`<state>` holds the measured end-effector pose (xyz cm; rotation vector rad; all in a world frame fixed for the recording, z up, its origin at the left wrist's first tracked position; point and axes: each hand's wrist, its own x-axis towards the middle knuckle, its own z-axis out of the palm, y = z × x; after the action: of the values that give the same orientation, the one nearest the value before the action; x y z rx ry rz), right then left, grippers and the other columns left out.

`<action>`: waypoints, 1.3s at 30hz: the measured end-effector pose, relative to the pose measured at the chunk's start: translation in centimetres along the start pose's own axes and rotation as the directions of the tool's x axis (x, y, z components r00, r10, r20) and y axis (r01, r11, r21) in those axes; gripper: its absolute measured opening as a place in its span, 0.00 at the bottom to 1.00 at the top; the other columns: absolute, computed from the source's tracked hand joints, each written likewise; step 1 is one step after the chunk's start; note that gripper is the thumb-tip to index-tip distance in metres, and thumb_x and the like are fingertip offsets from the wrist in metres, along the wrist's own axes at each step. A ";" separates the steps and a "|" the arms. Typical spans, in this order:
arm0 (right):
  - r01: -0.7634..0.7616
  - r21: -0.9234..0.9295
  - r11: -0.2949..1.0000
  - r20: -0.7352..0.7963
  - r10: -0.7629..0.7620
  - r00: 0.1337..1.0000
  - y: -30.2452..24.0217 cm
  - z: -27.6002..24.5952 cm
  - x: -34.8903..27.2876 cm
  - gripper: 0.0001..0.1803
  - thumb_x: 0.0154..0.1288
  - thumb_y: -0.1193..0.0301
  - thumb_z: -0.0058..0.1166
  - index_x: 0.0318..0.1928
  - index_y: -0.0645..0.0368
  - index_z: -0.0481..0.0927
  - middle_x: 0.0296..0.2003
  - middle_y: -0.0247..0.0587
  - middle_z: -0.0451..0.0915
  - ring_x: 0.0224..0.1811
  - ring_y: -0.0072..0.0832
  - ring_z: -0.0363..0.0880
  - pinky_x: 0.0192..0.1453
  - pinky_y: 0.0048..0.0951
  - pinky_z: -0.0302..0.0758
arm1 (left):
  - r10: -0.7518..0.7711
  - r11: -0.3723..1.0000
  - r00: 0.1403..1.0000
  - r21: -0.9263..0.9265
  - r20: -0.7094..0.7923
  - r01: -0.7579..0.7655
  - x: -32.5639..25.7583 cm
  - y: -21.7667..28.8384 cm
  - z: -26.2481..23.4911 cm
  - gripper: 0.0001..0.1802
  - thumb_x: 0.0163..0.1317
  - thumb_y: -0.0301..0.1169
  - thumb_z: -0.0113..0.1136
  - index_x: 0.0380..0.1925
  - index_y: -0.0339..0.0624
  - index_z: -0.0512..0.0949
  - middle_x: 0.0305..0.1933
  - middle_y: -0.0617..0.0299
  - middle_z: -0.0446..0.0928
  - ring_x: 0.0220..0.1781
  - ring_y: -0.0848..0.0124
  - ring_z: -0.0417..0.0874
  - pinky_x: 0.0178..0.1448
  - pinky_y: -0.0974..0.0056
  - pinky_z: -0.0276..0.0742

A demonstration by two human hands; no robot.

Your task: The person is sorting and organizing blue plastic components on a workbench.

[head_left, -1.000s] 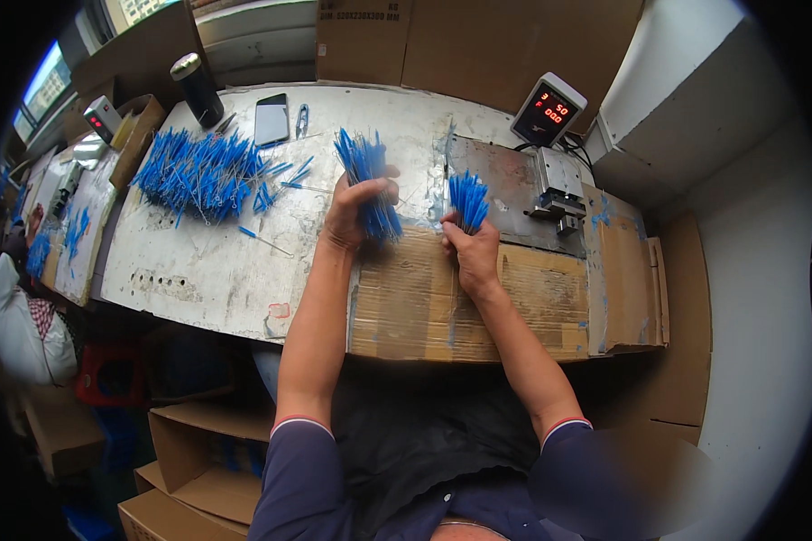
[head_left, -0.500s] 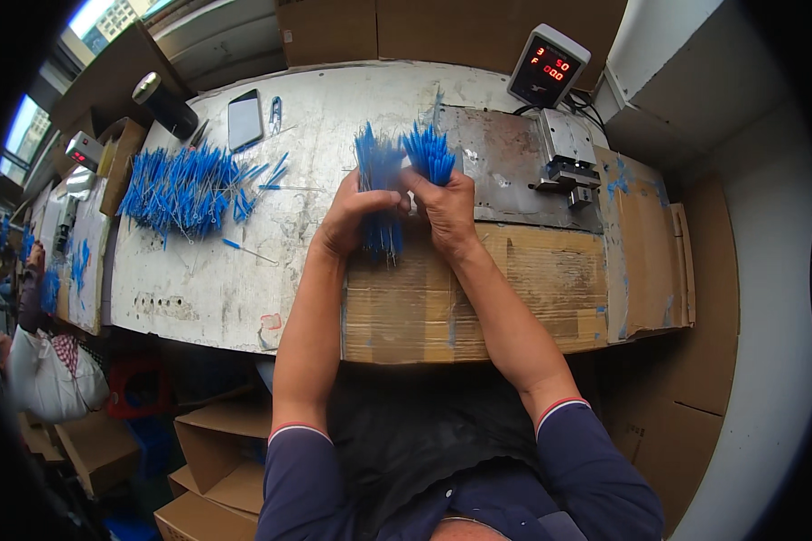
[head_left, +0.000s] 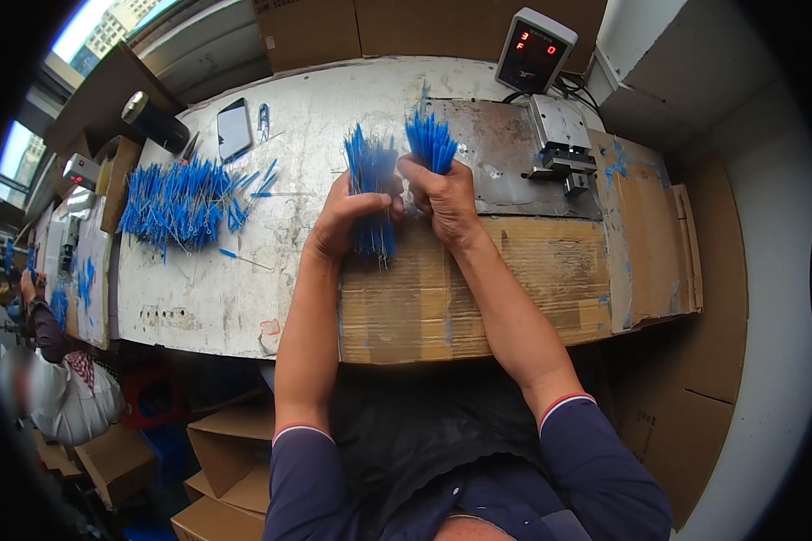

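My left hand [head_left: 336, 219] is closed around an upright bundle of thin wire pieces with blue handles [head_left: 368, 169]. Bare wire ends stick out above and below the fist. In my right hand [head_left: 449, 203] is a second bundle of the same blue-handled wire pieces [head_left: 430, 142], blue ends upward and fanned a little. Both hands are above the cardboard sheet's far edge, thumbs facing each other. The lower part of the right bundle is hidden by the fingers. To the left lies a wide pile of the same pieces [head_left: 180, 207], with a loose piece [head_left: 229, 254] nearer me.
A phone [head_left: 235, 128], small snips [head_left: 263, 120] and a dark cup [head_left: 160, 123] are at the back left. A metal clamping fixture [head_left: 561, 149] and a red-digit display [head_left: 536, 52] stand right. Flat cardboard [head_left: 523, 288] covers the near edge. Another person [head_left: 77, 392] works far left.
The view has shifted slightly. Both hands keep their bundles, which are now a little farther apart. The digits on the display have changed.
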<state>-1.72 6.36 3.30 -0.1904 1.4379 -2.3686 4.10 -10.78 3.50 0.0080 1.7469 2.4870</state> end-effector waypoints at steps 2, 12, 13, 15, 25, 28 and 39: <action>0.017 -0.040 0.999 0.008 -0.016 1.000 -0.3 0.8 -0.4 0.04 0.67 0.74 0.66 0.39 0.61 0.85 0.25 0.33 0.82 0.17 0.17 0.75 0.18 0.20 0.65 | -0.015 1.000 1.000 0.005 0.003 0.015 0.0 -0.2 -0.3 0.35 0.51 0.33 0.66 0.62 0.34 0.74 0.39 0.58 0.83 0.38 0.69 0.86 0.47 0.65 0.82; -0.030 -0.047 0.998 0.093 0.034 0.995 -1.2 0.8 -0.7 0.04 0.65 0.78 0.65 0.40 0.62 0.84 0.25 0.35 0.82 0.20 0.22 0.78 0.19 0.24 0.73 | -0.044 0.998 0.999 0.049 0.031 0.043 -0.2 -0.1 0.2 0.33 0.51 0.34 0.67 0.59 0.35 0.75 0.39 0.57 0.83 0.38 0.67 0.86 0.47 0.63 0.83; 0.005 -0.006 1.000 0.085 -0.005 0.996 -1.0 0.8 -0.7 0.04 0.64 0.77 0.65 0.39 0.62 0.84 0.24 0.34 0.81 0.19 0.20 0.76 0.18 0.23 0.70 | -0.040 0.999 0.998 0.035 0.041 0.039 -0.1 -0.1 0.2 0.33 0.50 0.34 0.67 0.59 0.35 0.75 0.39 0.57 0.83 0.38 0.67 0.86 0.47 0.64 0.83; -0.006 0.016 1.000 0.059 0.005 0.998 -0.8 0.2 -0.5 0.05 0.63 0.76 0.65 0.38 0.60 0.84 0.23 0.31 0.79 0.18 0.18 0.73 0.18 0.21 0.66 | -0.023 0.999 0.999 0.030 0.024 0.022 -0.1 -0.1 0.2 0.34 0.50 0.34 0.67 0.59 0.35 0.75 0.40 0.58 0.82 0.38 0.67 0.86 0.47 0.63 0.83; 0.038 -0.017 0.999 -0.090 -0.039 0.995 -0.4 0.4 -0.4 0.05 0.63 0.74 0.66 0.38 0.58 0.84 0.24 0.27 0.79 0.21 0.14 0.72 0.22 0.19 0.64 | -0.035 0.999 0.995 0.026 -0.093 0.038 -0.2 0.2 0.9 0.28 0.52 0.31 0.70 0.54 0.33 0.77 0.41 0.58 0.83 0.35 0.69 0.86 0.43 0.64 0.85; 0.068 -0.040 0.997 -0.113 -0.073 0.991 0.0 0.5 -0.4 0.04 0.65 0.75 0.66 0.39 0.59 0.84 0.28 0.28 0.80 0.25 0.15 0.75 0.26 0.20 0.69 | -0.033 0.999 0.995 0.030 -0.090 0.036 0.0 0.1 1.2 0.28 0.53 0.30 0.72 0.54 0.34 0.77 0.42 0.58 0.84 0.34 0.70 0.86 0.42 0.64 0.85; 0.137 0.042 0.990 -0.076 -0.133 0.988 0.3 0.4 -0.3 0.04 0.65 0.74 0.70 0.38 0.58 0.87 0.30 0.28 0.84 0.25 0.13 0.75 0.26 0.19 0.69 | -0.036 0.997 0.993 0.068 -0.109 0.044 0.2 -0.5 1.1 0.28 0.52 0.24 0.71 0.54 0.34 0.75 0.40 0.58 0.81 0.32 0.69 0.85 0.41 0.65 0.83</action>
<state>-1.25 6.05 3.20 -0.1959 1.4419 -2.5407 4.00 -9.54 3.35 -0.1567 1.8551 2.4396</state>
